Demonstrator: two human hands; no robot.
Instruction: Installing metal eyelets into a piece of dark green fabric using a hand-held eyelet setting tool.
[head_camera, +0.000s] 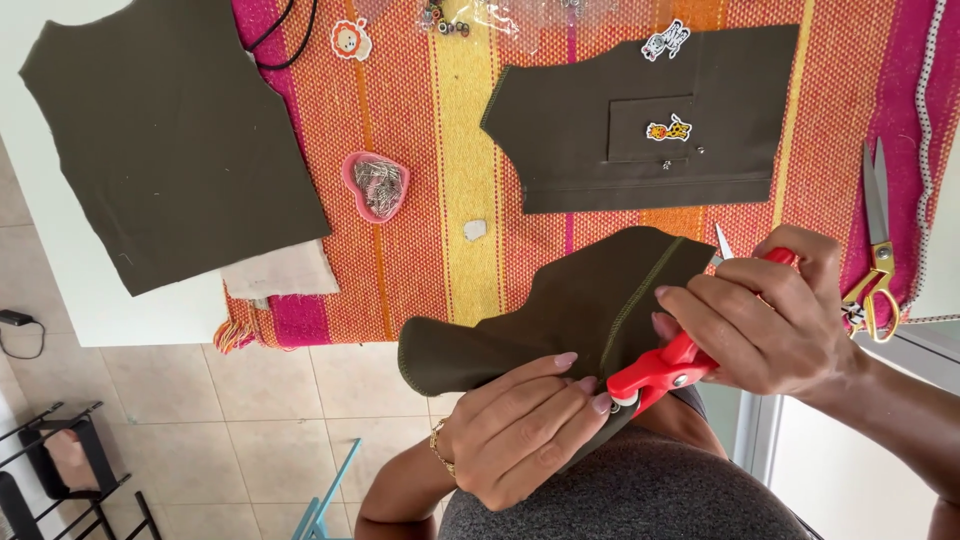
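Head cam: right hand (770, 310) grips red plastic pliers (665, 365); left hand (520, 425) pinches olive stitched fabric (560, 310).

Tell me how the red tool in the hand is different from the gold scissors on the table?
The red-handled plastic pliers tool is gripped in the right hand; the gold-handled metal scissors lie untouched on the striped woven cloth. The red tool looks chunky; the scissors have long slim blades. Both have metal parts.
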